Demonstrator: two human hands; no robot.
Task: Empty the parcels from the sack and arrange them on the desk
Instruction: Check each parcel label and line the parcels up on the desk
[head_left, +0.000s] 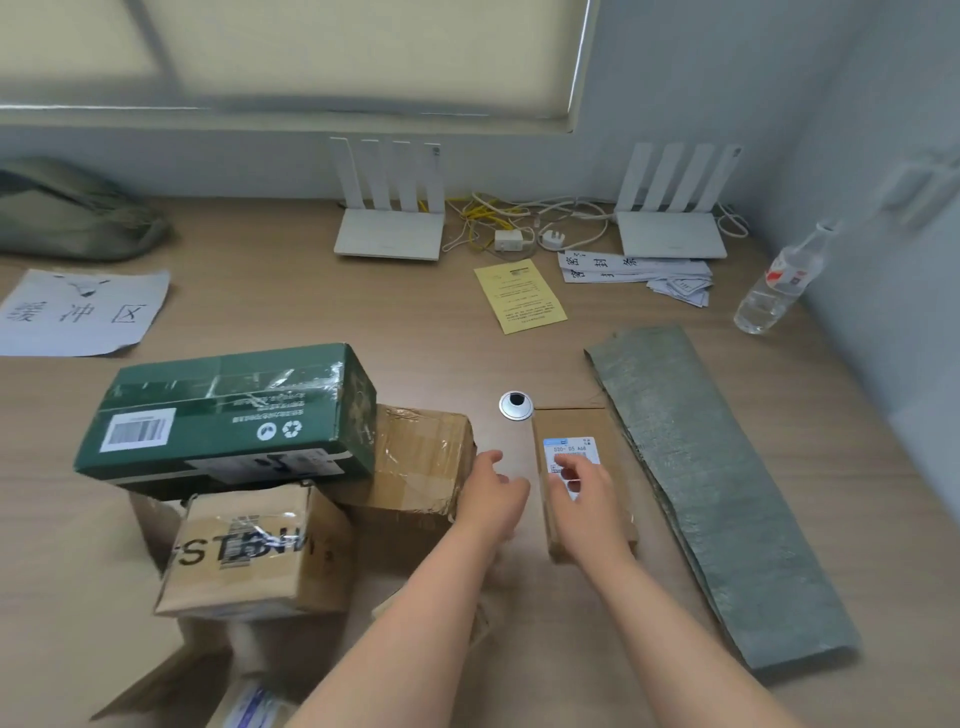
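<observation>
Wood-grain bench (415, 364) fills the frame; at centre right the right hand (584, 499) rests loose fingers on the flat labelled parcel (566, 423), grip released, left hand (491, 491) empty beside it. This parcel looks light and stiff: take its 2 long edges. Folded sack (717, 493) lies right, green box (228, 410) left.

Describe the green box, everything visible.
The green box is a dark green cardboard carton, sealed with wrinkled clear tape. Its near side carries a white barcode label, recycling marks and upside-down print. It sits tilted atop the lettered brown box, its right end against the taped brown box.
</observation>
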